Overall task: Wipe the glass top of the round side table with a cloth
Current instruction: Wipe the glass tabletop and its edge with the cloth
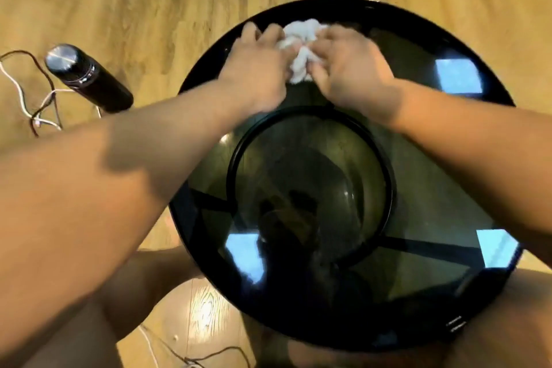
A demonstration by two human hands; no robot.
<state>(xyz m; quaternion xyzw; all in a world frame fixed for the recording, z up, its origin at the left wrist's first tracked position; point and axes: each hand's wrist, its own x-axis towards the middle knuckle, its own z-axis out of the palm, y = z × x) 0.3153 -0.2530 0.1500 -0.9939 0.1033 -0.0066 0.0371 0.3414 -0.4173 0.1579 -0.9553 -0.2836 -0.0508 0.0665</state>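
Observation:
A round side table with a dark glass top (pixel 424 176) and a black rim fills the middle of the view. A crumpled white cloth (pixel 300 49) lies on the glass near the far edge. My left hand (pixel 257 66) holds the cloth from the left, its fingers curled onto it. My right hand (pixel 349 69) grips the cloth from the right. Both hands press it down on the glass. A black ring of the table's frame (pixel 236 158) shows through the glass below my wrists.
A dark flask with a silver cap (pixel 86 78) stands on the wooden floor to the left of the table. Loose cables (pixel 35 110) lie beside it, and more run along the floor at the bottom. My bare legs flank the table's near edge.

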